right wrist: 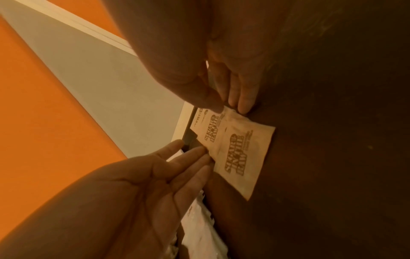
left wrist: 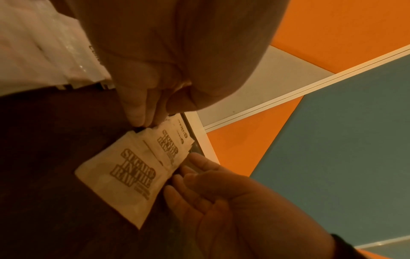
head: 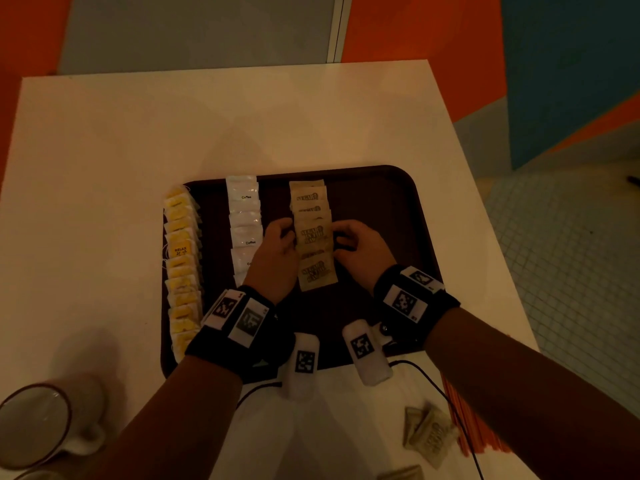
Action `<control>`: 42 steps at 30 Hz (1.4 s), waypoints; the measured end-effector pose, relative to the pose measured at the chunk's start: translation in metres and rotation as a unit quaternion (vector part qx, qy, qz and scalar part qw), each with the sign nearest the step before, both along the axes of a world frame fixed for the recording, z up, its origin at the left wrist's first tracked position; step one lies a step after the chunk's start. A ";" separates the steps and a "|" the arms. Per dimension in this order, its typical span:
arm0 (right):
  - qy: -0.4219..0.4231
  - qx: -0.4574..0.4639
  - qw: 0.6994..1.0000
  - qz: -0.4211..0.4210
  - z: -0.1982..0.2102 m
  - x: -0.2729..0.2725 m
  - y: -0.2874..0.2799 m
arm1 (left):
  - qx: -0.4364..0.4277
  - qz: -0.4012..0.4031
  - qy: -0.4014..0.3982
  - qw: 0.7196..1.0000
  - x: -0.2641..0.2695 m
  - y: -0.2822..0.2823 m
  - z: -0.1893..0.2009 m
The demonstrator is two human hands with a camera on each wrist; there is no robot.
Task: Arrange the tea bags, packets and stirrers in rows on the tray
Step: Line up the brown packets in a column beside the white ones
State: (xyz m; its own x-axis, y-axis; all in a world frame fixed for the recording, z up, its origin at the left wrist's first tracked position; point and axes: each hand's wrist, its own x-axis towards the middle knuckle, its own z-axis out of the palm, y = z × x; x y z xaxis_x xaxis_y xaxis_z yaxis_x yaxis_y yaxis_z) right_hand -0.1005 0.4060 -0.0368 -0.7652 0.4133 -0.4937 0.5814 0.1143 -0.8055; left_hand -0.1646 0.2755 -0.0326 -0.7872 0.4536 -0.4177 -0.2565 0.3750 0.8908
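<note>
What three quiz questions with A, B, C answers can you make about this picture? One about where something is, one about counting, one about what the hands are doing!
1. Where does the row of yellow square tea bags lie on the dark brown plastic tray?
A. along its left edge
B. along its right edge
C. in the middle

2. How many rows lie on the tray?
A. one
B. three
C. five

3. What are the left hand and right hand doing?
A. lifting the tray
B. touching the sides of the brown paper sugar packets
C. holding the white mug

Answers:
1 A, the yellow bags run down the tray's left edge.
2 B, there are yellow bags, white coffee packets and brown sugar packets.
3 B, straight fingers of both hands touch either side of the sugar row.
</note>
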 end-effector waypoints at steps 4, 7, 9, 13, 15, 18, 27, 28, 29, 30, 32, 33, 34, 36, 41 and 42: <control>0.016 0.003 1.000 0.004 0.004 -0.010 0.005 | 0.002 -0.004 0.002 1.000 -0.010 0.003 -0.002; 0.013 -0.011 1.000 0.017 0.003 -0.017 0.005 | 0.008 -0.005 0.001 1.000 -0.014 0.007 0.000; 0.009 -0.002 1.000 0.016 0.002 -0.020 0.006 | 0.008 -0.010 0.010 1.000 -0.016 0.009 0.000; 0.016 0.028 0.999 0.009 0.002 -0.026 0.011 | 0.000 -0.016 0.023 1.000 -0.023 0.012 0.004; 0.017 0.023 0.999 0.018 0.002 -0.028 0.010 | -0.001 -0.016 0.014 1.000 -0.026 0.013 0.006; 0.010 0.025 0.999 0.029 0.005 -0.030 0.010 | -0.009 -0.024 0.003 1.000 -0.026 0.009 0.006; -0.050 -0.022 0.998 0.019 0.010 0.031 -0.011 | 0.008 0.026 -0.091 0.995 0.030 -0.019 -0.001; -0.041 -0.029 0.999 0.014 0.011 0.036 -0.016 | 0.013 0.031 -0.087 0.996 0.033 -0.018 -0.001; -0.031 -0.031 0.999 0.010 0.011 0.040 -0.019 | 0.012 0.033 -0.083 0.996 0.034 -0.018 -0.001; -0.025 -0.029 0.999 0.007 0.011 0.042 -0.023 | 0.010 0.031 -0.076 0.997 0.036 -0.018 -0.001; -0.018 -0.026 1.000 0.004 0.011 0.045 -0.025 | 0.026 0.027 -0.069 0.997 0.039 -0.017 0.001; -0.018 -0.024 1.000 0.001 0.011 0.045 -0.025 | 0.038 0.029 -0.074 0.996 0.039 -0.016 0.002; -0.020 -0.023 1.000 -0.002 0.010 0.044 -0.025 | 0.050 0.032 -0.081 0.995 0.039 -0.015 0.003; -0.020 -0.022 1.000 -0.004 0.010 0.042 -0.026 | 0.056 0.039 -0.086 0.994 0.038 -0.013 0.004; -0.036 -0.007 0.999 -0.001 0.015 0.050 -0.019 | 0.020 0.002 -0.052 0.998 0.040 -0.020 0.010; -0.038 0.000 0.999 0.002 0.018 0.056 -0.014 | 0.010 -0.014 -0.038 0.999 0.042 -0.026 0.012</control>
State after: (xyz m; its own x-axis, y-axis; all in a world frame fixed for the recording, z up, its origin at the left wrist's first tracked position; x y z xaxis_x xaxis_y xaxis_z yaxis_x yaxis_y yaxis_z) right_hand -0.0446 0.3918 -0.0185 -0.7279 0.4096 -0.5499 0.6397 0.1168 -0.7597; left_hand -0.1224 0.2492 -0.0205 -0.7402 0.4840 -0.4667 -0.3132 0.3660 0.8763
